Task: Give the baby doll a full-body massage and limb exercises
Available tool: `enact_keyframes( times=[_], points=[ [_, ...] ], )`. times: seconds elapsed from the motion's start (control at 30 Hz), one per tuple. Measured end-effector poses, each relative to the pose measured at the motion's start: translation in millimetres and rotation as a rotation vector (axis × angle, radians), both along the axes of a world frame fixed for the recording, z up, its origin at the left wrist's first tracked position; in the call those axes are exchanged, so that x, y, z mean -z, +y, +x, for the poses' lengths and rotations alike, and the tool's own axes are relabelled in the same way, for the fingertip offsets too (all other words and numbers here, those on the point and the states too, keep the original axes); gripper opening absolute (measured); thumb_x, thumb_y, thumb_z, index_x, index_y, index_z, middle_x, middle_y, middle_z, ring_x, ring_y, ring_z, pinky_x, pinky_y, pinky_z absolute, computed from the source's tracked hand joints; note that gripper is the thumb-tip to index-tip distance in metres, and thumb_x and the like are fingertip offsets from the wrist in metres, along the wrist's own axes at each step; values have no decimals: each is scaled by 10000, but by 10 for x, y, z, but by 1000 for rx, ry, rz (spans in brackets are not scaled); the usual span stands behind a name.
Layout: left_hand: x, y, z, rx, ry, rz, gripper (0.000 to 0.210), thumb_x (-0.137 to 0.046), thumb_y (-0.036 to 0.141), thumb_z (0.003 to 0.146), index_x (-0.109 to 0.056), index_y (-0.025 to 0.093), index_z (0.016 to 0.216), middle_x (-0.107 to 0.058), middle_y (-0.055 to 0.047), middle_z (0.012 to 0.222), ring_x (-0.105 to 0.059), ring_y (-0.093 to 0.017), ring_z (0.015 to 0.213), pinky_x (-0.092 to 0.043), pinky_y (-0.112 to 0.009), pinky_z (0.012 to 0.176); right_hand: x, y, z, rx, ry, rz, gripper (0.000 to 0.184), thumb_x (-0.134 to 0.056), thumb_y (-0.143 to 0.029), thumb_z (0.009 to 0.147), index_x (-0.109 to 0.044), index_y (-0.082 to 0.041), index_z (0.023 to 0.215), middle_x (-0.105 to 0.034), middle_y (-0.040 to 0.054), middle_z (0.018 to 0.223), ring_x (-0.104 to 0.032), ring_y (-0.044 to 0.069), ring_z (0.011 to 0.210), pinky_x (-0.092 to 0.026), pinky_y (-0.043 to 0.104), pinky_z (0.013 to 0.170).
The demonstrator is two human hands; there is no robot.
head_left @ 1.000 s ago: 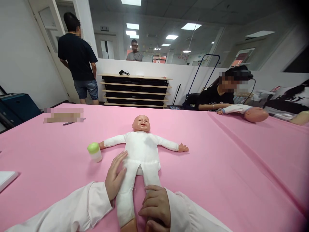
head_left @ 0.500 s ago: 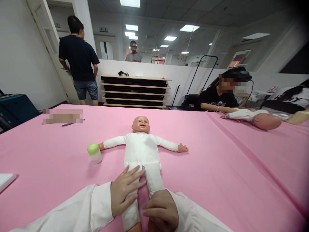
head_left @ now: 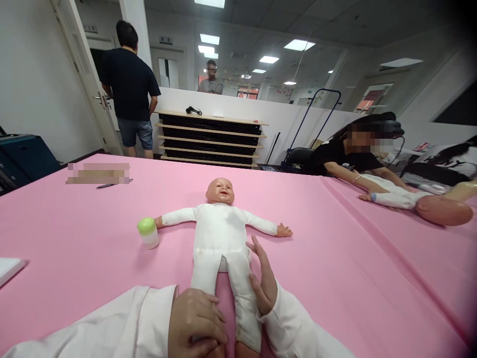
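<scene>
A baby doll (head_left: 221,228) in a white cloth body lies on its back on the pink-covered table (head_left: 335,278), arms spread and head away from me. My left hand (head_left: 197,320) is curled round its lower leg on the left side, and the ankle beneath is partly hidden. Beside the other thigh and hip is my right hand (head_left: 264,278), fingers stretched out, thumb apart, palm facing the doll and nothing held. Next to the doll's hand on the left stands a small clear jar with a green lid (head_left: 148,232).
A white flat object (head_left: 11,270) lies at the left edge. Farther back on the table is a pen (head_left: 112,184). At the right, a co-worker (head_left: 357,149) leans over a second doll (head_left: 439,206). Another person (head_left: 134,89) stands by the door, beyond the table.
My left hand has slid from the doll's upper thigh down to its lower leg and curled. My right hand has moved up from the other lower leg to the hip and opened.
</scene>
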State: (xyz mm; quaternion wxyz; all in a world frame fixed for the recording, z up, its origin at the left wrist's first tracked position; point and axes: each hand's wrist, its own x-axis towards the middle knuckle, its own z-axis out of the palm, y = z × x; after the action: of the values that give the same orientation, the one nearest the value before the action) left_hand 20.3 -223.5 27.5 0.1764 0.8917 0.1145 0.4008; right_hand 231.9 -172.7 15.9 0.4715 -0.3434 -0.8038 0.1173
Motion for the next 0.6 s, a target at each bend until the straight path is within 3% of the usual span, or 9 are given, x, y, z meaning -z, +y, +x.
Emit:
enact_keyframes(
  times=[0.07, 0.13, 0.27, 0.43, 0.6],
  points=[
    [-4, 2, 2, -8, 1, -6, 185, -412, 215, 785, -578, 207, 867, -702, 1, 745, -656, -115, 769, -417, -254, 905, 11, 74, -31, 39, -75, -45, 571, -261, -335, 907, -64, -172, 1417, -86, 106, 1483, -196, 252, 1340, -263, 464, 1059],
    [14, 12, 10, -14, 9, -6, 184, -411, 201, 779, -573, 207, 866, -699, 1, 747, -653, -111, 754, -421, -259, 904, 31, 110, -53, -10, -219, -44, 553, -241, -367, 913, -96, -191, 1417, -118, 88, 1482, -143, 244, 1356, -207, 480, 1077],
    [80, 40, 37, -30, 8, 15, 179, -406, 188, 778, -560, 209, 867, -696, 11, 742, -649, -105, 746, -416, -270, 920, 49, 72, -71, -142, -466, -55, 577, -256, -446, 896, -170, -187, 1405, -251, 113, 1443, -180, 247, 1348, -131, 546, 1068],
    [115, 67, 55, -40, 40, 50, 167, -400, 186, 791, -546, 205, 869, -693, -1, 736, -643, -106, 704, -437, -272, 889, 25, -39, -59, -222, -561, 27, 561, -292, -465, 865, -279, -219, 1369, -238, 107, 1449, -190, 262, 1343, -118, 575, 1046],
    [69, 92, 49, -32, 35, 96, 156, -414, 183, 779, -544, 189, 864, -680, -20, 706, -629, -120, 665, -481, -261, 759, -37, -129, -38, -338, -618, 112, 507, -325, -447, 862, -339, -265, 1336, -227, 83, 1456, -194, 241, 1344, -17, 555, 1057]
  ],
)
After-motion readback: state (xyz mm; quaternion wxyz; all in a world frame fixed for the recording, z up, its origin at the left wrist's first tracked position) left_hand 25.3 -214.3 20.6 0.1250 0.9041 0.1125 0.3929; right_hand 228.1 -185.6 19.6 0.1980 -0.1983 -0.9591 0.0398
